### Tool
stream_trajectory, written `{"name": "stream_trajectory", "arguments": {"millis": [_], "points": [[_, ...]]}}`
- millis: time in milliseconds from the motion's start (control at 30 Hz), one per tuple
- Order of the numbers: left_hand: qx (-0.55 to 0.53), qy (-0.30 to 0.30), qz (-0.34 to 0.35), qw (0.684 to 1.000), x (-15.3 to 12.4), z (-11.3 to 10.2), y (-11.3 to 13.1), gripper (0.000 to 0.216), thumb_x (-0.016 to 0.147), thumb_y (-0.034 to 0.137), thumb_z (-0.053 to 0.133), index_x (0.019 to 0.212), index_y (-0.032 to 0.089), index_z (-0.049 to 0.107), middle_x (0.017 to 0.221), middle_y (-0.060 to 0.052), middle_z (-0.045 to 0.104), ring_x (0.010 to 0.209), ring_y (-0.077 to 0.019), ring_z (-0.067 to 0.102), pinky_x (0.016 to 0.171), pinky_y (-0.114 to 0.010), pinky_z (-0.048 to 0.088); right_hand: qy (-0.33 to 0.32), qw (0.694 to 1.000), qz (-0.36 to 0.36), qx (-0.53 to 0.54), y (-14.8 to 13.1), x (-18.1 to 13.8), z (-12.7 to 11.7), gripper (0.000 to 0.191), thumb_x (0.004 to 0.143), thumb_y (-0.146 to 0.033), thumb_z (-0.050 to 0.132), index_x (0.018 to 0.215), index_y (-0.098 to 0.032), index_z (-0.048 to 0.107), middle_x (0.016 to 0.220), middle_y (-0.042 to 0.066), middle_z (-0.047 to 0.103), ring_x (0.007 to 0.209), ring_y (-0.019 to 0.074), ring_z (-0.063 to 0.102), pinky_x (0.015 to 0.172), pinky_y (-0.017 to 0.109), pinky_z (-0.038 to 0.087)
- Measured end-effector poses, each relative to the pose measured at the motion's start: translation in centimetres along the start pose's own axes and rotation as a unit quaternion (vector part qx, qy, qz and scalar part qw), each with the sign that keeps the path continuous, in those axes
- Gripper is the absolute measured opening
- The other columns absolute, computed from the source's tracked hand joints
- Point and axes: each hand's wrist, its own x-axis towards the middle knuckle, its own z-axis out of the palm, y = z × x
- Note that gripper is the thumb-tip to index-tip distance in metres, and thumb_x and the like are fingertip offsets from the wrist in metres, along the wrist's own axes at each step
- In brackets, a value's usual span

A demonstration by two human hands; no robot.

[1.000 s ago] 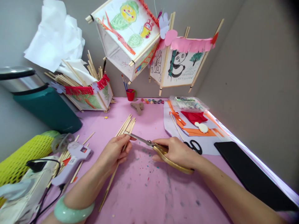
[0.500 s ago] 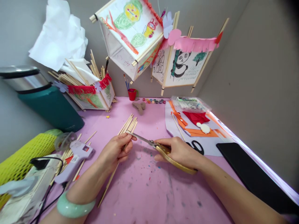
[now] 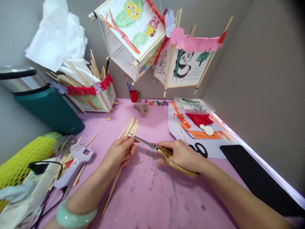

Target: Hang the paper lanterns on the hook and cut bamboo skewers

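Between its closed fingers, my left hand grips a thin wooden stick, whose long lower part slants down toward the table's near side. Gold-handled scissors are in my right hand, its fingers wrapped round the handles. Their blades reach left to my left fingertips, by the upper part of the stick. Whether the blades touch the stick is hard to make out. Just beyond my left hand lie several more wooden sticks, partly hidden by it.
Left are a lilac glue gun, a power strip and a teal bottle. Black-handled scissors, coloured paper and a black slab lie right. Paper lanterns hang above; a stick-filled box stands behind.
The view has shifted very slightly. Both hands keep their grip on the stick and the scissors, with almost no movement between them.
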Motion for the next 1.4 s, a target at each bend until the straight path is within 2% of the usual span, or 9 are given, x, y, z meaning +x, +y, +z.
{"name": "stream_trajectory", "arguments": {"millis": [133, 267, 500, 633, 833, 1133, 1300, 1400], "points": [[0.008, 0.002, -0.001, 1.000, 0.0, -0.1, 0.0, 0.019, 0.079, 0.035, 0.051, 0.082, 0.017, 0.056, 0.049, 0.007, 0.044, 0.030, -0.0019, 0.017, 0.029, -0.017, 0.013, -0.005, 1.000, 0.000, 0.006, -0.1, 0.1, 0.0, 0.025, 0.069, -0.041, 0.063, 0.083, -0.021, 0.064, 0.061, -0.005, 0.043, 0.056, 0.0094, 0.033, 0.051, 0.021, 0.027], [-0.008, -0.032, -0.003, 0.999, -0.1, -0.6, 0.3, 0.019, 0.079, 0.033, 0.051, 0.081, 0.016, 0.058, 0.046, 0.007, 0.041, 0.030, -0.0018, 0.013, 0.028, -0.016, 0.013, -0.017, 0.999, -0.004, 0.030, 0.0, 0.1, -0.1, 0.024, 0.069, -0.041, 0.064, 0.080, -0.020, 0.062, 0.061, -0.005, 0.040, 0.057, 0.0092, 0.031, 0.052, 0.021, 0.028], [-0.066, -0.079, -0.020, 0.995, -0.1, -0.9, 0.4, 0.015, 0.080, 0.028, 0.050, 0.079, 0.015, 0.057, 0.045, 0.008, 0.039, 0.032, -0.0020, 0.012, 0.029, -0.015, 0.014, -0.015, 0.999, -0.006, 0.037, 0.3, 0.0, -0.1, 0.028, 0.069, -0.041, 0.064, 0.089, -0.022, 0.065, 0.063, -0.005, 0.043, 0.058, 0.0101, 0.034, 0.053, 0.022, 0.030], [-0.042, -0.049, -0.009, 0.998, 0.0, -0.4, 0.2, 0.016, 0.079, 0.031, 0.050, 0.078, 0.015, 0.056, 0.046, 0.007, 0.042, 0.031, -0.0023, 0.014, 0.029, -0.015, 0.014, -0.007, 1.000, 0.000, 0.029, 0.1, 0.0, 0.0, 0.027, 0.069, -0.040, 0.063, 0.090, -0.022, 0.065, 0.063, -0.004, 0.045, 0.058, 0.0105, 0.035, 0.053, 0.021, 0.029], [0.026, 0.005, -0.007, 1.000, -0.1, 0.1, 0.0, 0.020, 0.080, 0.037, 0.048, 0.082, 0.018, 0.056, 0.047, 0.007, 0.043, 0.028, -0.0029, 0.016, 0.028, -0.017, 0.012, -0.003, 1.000, -0.007, 0.005, 0.2, 0.0, 0.1, 0.023, 0.070, -0.042, 0.063, 0.079, -0.021, 0.061, 0.060, -0.006, 0.042, 0.057, 0.0094, 0.033, 0.051, 0.021, 0.027], [0.037, 0.016, -0.009, 0.999, 0.1, 0.2, 0.0, 0.019, 0.081, 0.036, 0.047, 0.080, 0.018, 0.055, 0.046, 0.008, 0.039, 0.030, -0.0033, 0.016, 0.028, -0.016, 0.012, -0.003, 1.000, -0.005, -0.005, 0.0, 0.0, 0.2, 0.022, 0.071, -0.042, 0.063, 0.081, -0.022, 0.061, 0.062, -0.006, 0.044, 0.057, 0.0094, 0.035, 0.051, 0.021, 0.028], [-0.008, -0.031, -0.001, 0.999, -0.2, -0.2, 0.1, 0.018, 0.080, 0.033, 0.048, 0.080, 0.016, 0.057, 0.045, 0.008, 0.036, 0.033, -0.0031, 0.014, 0.029, -0.015, 0.013, -0.007, 1.000, -0.009, 0.009, 0.1, 0.0, 0.0, 0.023, 0.071, -0.041, 0.063, 0.085, -0.023, 0.062, 0.063, -0.006, 0.045, 0.058, 0.0093, 0.036, 0.051, 0.020, 0.029], [-0.021, -0.037, -0.001, 0.999, -0.1, -0.3, 0.1, 0.017, 0.081, 0.031, 0.048, 0.079, 0.016, 0.056, 0.045, 0.008, 0.037, 0.032, -0.0029, 0.013, 0.029, -0.016, 0.014, 0.001, 1.000, -0.012, 0.003, 0.2, 0.0, 0.0, 0.023, 0.070, -0.041, 0.064, 0.084, -0.023, 0.062, 0.063, -0.006, 0.046, 0.058, 0.0091, 0.037, 0.051, 0.020, 0.029]]}}
